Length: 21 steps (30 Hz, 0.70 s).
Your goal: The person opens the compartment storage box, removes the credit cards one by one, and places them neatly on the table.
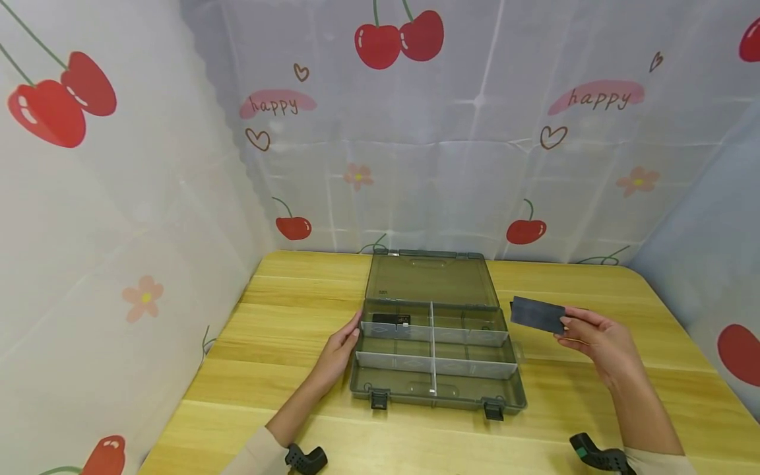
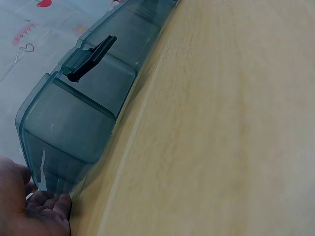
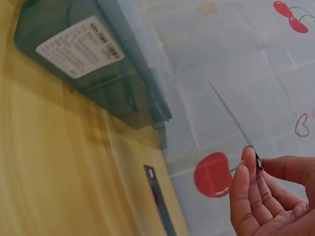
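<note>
A see-through grey-green compartment box (image 1: 451, 401) lies on the table with its lid (image 1: 433, 282) folded back. Against the box's left side rests my left hand (image 1: 340, 349); the left wrist view has its fingers (image 2: 49, 204) low at the box corner. To the right of the box, my right hand (image 1: 605, 343) pinches a dark grey card (image 1: 537, 314) between thumb and fingers, raised over the table. Seen from the right wrist, that card is a thin edge. Inside the back left compartment is a black card (image 1: 386, 318) marked VIP.
Whitish dividers (image 1: 392, 361) split the box into several compartments. Two black latches (image 1: 379, 398) hang from its front. The right wrist view has a dark strip (image 3: 156, 189) on the table beside the box, and a white label (image 3: 81, 49) on the box wall. Cherry-print curtains (image 1: 415, 145) enclose the table.
</note>
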Each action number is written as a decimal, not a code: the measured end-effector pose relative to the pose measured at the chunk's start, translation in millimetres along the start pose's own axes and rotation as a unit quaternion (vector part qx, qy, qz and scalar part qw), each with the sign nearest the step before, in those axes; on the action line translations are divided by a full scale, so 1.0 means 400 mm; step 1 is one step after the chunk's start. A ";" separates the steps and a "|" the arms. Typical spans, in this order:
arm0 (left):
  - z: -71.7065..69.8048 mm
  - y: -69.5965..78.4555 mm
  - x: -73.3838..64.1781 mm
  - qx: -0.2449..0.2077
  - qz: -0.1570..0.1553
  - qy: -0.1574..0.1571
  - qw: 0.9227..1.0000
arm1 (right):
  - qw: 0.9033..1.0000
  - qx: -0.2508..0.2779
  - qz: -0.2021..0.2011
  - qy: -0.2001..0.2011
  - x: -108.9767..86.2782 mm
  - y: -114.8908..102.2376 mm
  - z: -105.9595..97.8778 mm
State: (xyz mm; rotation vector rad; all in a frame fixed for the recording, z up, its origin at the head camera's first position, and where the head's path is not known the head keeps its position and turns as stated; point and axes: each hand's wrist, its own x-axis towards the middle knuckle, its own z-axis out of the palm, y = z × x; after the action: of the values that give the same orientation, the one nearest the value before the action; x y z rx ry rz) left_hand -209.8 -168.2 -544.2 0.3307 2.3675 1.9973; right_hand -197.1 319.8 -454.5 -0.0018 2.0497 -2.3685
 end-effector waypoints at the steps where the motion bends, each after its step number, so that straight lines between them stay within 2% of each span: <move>1: 0.000 0.000 0.000 0.000 0.000 0.000 1.000 | 1.000 -0.003 0.001 0.001 0.002 0.003 -0.003; 11: -0.001 0.003 0.002 0.000 -0.004 -0.002 1.000 | 1.000 -0.005 0.018 0.010 0.015 0.037 -0.042; 21: -0.001 0.004 0.001 0.000 -0.002 -0.002 1.000 | 0.999 -0.016 0.046 0.021 0.016 0.051 -0.058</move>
State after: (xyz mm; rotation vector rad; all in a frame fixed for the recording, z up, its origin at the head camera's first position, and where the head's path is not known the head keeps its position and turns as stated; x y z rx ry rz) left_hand -210.0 -168.4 -542.5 0.3288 2.3641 1.9916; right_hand -203.8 340.0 -478.0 0.1413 2.0582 -2.3010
